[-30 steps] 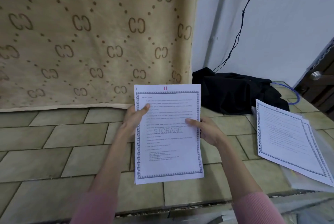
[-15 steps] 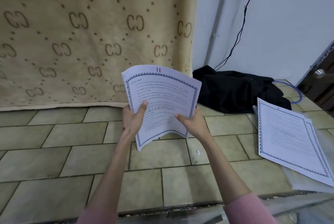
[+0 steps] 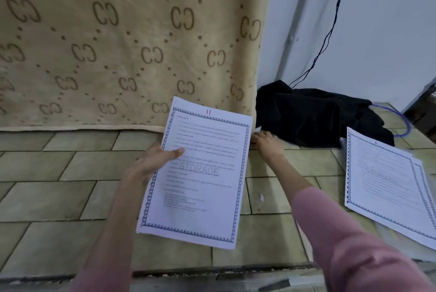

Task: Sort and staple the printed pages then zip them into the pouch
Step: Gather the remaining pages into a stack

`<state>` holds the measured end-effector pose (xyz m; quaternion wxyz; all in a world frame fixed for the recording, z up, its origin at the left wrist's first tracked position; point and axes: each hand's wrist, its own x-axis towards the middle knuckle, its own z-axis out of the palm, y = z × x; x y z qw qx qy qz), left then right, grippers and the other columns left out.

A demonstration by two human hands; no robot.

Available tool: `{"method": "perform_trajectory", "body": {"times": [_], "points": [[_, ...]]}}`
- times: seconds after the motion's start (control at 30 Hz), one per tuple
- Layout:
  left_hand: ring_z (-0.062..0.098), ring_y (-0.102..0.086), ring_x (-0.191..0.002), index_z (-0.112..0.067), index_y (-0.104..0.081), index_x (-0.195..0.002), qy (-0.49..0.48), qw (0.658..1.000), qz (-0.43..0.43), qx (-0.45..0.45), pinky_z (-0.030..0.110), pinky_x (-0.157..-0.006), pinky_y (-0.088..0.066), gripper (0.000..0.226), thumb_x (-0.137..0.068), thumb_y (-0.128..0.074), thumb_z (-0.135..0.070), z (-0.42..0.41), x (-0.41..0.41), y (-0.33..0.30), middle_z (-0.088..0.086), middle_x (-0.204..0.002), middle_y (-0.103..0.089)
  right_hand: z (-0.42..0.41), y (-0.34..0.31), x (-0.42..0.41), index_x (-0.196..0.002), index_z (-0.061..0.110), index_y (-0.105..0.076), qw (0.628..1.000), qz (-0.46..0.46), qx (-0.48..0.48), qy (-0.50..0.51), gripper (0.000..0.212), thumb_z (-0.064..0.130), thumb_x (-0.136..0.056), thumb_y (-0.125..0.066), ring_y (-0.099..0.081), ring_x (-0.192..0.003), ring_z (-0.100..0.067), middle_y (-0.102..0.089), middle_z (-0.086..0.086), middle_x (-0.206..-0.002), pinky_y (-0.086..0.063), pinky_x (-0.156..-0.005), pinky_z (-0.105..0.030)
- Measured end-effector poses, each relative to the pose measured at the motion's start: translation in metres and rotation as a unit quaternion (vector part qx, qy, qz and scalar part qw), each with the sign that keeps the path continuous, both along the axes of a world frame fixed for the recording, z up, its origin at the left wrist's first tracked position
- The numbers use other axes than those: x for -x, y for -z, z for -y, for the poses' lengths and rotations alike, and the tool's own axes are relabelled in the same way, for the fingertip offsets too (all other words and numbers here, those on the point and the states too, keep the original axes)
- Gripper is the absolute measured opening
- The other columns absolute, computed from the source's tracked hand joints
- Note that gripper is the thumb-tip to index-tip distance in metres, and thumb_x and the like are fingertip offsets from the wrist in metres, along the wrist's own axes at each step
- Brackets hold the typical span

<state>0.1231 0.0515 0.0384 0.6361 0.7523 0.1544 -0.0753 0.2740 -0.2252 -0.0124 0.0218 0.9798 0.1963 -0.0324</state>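
step: sorting pages, judging by the layout; no stapler or pouch I can pick out in view
sheet: page (image 3: 195,173) marked with a red "11" at the top and a "STORAGE" watermark, held over the tabletop (image 3: 70,197), tilted slightly clockwise, bottom edge close to the surface
left hand: left hand (image 3: 154,162) pinches the sheet's left edge, thumb on top of the print, fingers hidden underneath
right hand: right hand (image 3: 265,142) is off the sheet, empty, fingers loosely spread, low over the tabletop just beside the black cloth (image 3: 318,117); a small white corner shows near its fingertips, cannot tell what it is
stack: other pages (image 3: 387,183) lie on the right, well apart from the held sheet, edges fanned and not squared
how to do it well: one-edge grip lets the sheet droop, so support it flat or lay it down before reaching further
order: check the red number against the stack before placing
align: square all edges on the tabletop before stapling
risk: the fanned stack will probably staple crooked if it's not squared first
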Motion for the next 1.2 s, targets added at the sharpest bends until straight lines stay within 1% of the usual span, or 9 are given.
{"method": "perform_trajectory", "body": {"times": [0.23,0.37,0.47,0.57,0.63,0.7,0.83,1.07,1.2], "points": [[0.006,-0.071,-0.084,-0.023,-0.066,-0.101,0.062,0.994,-0.012,0.085,0.022,-0.068,-0.058,0.082,-0.030,-0.087,-0.058,0.010,0.004,0.007,-0.012,-0.089,-0.074,0.007,0.005,-0.009,-0.138,0.013,-0.040,0.997,0.057,0.025,-0.047,0.046,0.001,-0.093,-0.041,-0.038,-0.124,-0.026,-0.043,-0.007,-0.138,-0.033,-0.095,-0.034],[0.012,-0.071,-0.089,-0.016,-0.065,-0.111,0.067,0.992,-0.020,0.109,0.025,-0.070,-0.058,0.069,-0.052,-0.084,-0.045,0.020,0.004,0.007,-0.004,-0.098,-0.074,0.021,0.014,-0.010,-0.121,0.013,-0.057,0.977,-0.027,-0.213,0.012,0.031,0.015,-0.094,-0.042,-0.048,-0.117,-0.035,-0.059,-0.010,-0.118,-0.037,-0.087,-0.037],[0.018,-0.069,-0.096,-0.015,-0.062,-0.116,0.084,0.989,-0.031,0.121,0.030,-0.078,-0.058,0.059,-0.064,-0.079,-0.036,0.028,0.003,0.008,0.005,-0.112,-0.069,0.026,-0.018,-0.005,-0.101,0.009,-0.061,0.864,-0.022,-0.494,0.090,0.022,0.026,-0.097,-0.048,-0.060,-0.091,-0.023,-0.064,-0.005,-0.095,-0.043,-0.080,-0.034],[0.020,-0.066,-0.104,-0.016,-0.059,-0.121,0.121,0.983,-0.036,0.132,0.036,-0.084,-0.057,0.057,-0.069,-0.076,-0.031,0.039,0.000,0.008,0.005,-0.117,-0.067,0.026,-0.078,-0.003,-0.087,0.002,-0.056,0.708,-0.106,-0.695,0.071,0.022,0.020,-0.098,-0.048,-0.059,-0.078,-0.021,-0.061,-0.013,-0.083,-0.051,-0.074,-0.033],[0.020,-0.065,-0.106,-0.015,-0.057,-0.123,0.137,0.982,-0.041,0.125,0.040,-0.090,-0.054,0.045,-0.080,-0.066,-0.022,0.047,-0.003,0.008,0.006,-0.121,-0.065,0.024,-0.113,-0.007,-0.097,-0.002,-0.051,0.581,-0.198,-0.788,0.051,0.017,0.014,-0.099,-0.044,-0.059,-0.084,-0.024,-0.055,-0.017,-0.089,-0.055,-0.078,-0.031],[0.017,-0.067,-0.100,-0.017,-0.059,-0.119,0.147,0.981,-0.042,0.117,0.038,-0.089,-0.054,0.033,-0.085,-0.061,-0.017,0.055,-0.006,0.006,0.006,-0.119,-0.065,0.016,-0.139,-0.002,-0.101,-0.003,-0.050,0.509,-0.267,-0.816,0.063,0.016,0.010,-0.099,-0.043,-0.061,-0.088,-0.025,-0.053,-0.016,-0.094,-0.057,-0.082,-0.033],[0.023,-0.063,-0.109,-0.019,-0.059,-0.117,0.173,0.978,-0.044,0.104,0.045,-0.094,-0.050,0.029,-0.088,-0.060,-0.016,0.066,-0.009,-0.001,0.005,-0.118,-0.065,-0.007,-0.163,0.020,-0.095,0.004,-0.053,0.562,-0.348,-0.749,0.035,0.007,0.005,-0.096,-0.046,-0.067,-0.087,-0.023,-0.060,-0.012,-0.091,-0.057,-0.083,-0.027],[0.008,-0.069,-0.086,-0.021,-0.061,-0.107,0.204,0.973,-0.027,0.106,0.028,-0.077,-0.058,0.021,-0.090,-0.056,-0.010,0.077,-0.009,-0.008,-0.004,-0.101,-0.069,-0.020,-0.169,0.035,-0.094,0.007,-0.049,0.649,-0.356,-0.672,-0.009,0.014,-0.002,-0.088,-0.057,-0.070,-0.084,-0.023,-0.069,-0.014,-0.089,-0.057,-0.084,-0.031],[0.012,-0.068,-0.092,-0.020,-0.059,-0.112,0.209,0.972,-0.024,0.107,0.032,-0.082,-0.057,0.024,-0.090,-0.057,-0.011,0.077,-0.009,-0.010,-0.002,-0.105,-0.068,-0.027,-0.173,0.040,-0.086,0.014,-0.051,0.701,-0.278,-0.657,0.003,0.011,0.017,-0.090,-0.061,-0.064,-0.064,-0.016,-0.069,-0.008,-0.080,-0.048,-0.054,-0.022]]}}
